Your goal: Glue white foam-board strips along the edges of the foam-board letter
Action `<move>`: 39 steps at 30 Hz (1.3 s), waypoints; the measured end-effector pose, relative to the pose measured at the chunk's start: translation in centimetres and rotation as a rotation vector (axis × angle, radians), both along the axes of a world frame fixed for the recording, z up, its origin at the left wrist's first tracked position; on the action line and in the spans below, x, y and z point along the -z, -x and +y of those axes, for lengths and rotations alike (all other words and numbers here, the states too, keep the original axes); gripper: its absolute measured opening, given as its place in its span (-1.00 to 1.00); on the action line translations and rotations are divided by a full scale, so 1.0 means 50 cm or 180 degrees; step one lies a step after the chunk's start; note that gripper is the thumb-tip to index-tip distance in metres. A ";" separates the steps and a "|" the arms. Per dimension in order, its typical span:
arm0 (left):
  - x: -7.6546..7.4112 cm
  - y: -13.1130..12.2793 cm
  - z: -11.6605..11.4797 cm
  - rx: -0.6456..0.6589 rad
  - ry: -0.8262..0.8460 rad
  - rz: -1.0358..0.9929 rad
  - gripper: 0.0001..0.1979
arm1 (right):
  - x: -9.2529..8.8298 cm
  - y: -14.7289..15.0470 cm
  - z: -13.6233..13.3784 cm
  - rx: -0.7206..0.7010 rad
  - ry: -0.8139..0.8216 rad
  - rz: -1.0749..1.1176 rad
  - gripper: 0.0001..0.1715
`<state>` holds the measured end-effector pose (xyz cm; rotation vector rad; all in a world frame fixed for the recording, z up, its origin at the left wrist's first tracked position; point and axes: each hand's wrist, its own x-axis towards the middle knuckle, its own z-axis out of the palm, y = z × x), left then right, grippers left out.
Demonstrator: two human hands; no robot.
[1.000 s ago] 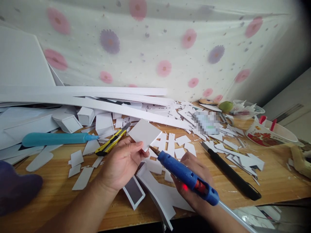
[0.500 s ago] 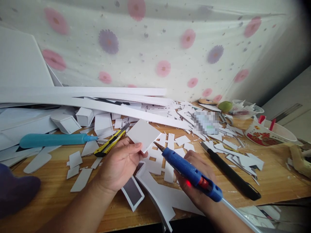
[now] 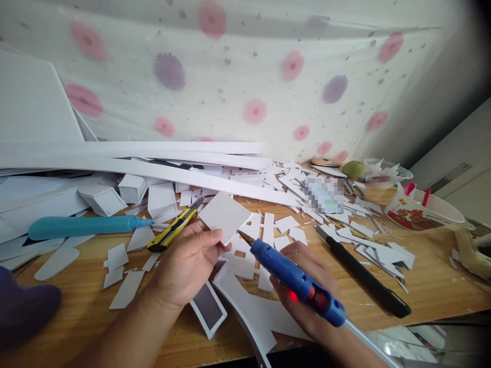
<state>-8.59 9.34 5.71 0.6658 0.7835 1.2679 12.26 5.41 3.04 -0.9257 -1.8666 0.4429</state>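
Note:
Between the thumb and fingers of my left hand (image 3: 192, 260) is a square piece of white foam board (image 3: 225, 215), held tilted above the table. My right hand (image 3: 303, 286) grips a blue hot glue gun (image 3: 293, 276) with a red light lit on it and a clear glue stick (image 3: 368, 337) coming out of its back end. The gun's metal nozzle (image 3: 245, 237) is at the right edge of the square; whether it touches I cannot tell. Beneath my hands lie a small open white box (image 3: 209, 309) and a curved white board strip (image 3: 245, 301).
A yellow utility knife (image 3: 174, 225) and a teal bottle (image 3: 82, 226) lie at left. To the right are a black cutter (image 3: 364, 273), board scraps (image 3: 378, 250) and a paper bowl (image 3: 422, 209). Long white strips (image 3: 184, 176) stretch across the back of the wooden table (image 3: 437, 286).
The glue gun has shifted left, bringing its nozzle up to the square's right edge. My left hand keeps its hold on the square. The whole view has tilted slightly.

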 end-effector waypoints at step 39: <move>0.010 0.000 0.017 0.0266 -0.0253 0.0134 -0.78 | -0.029 0.013 0.017 -0.0562 0.2765 0.3504 -0.72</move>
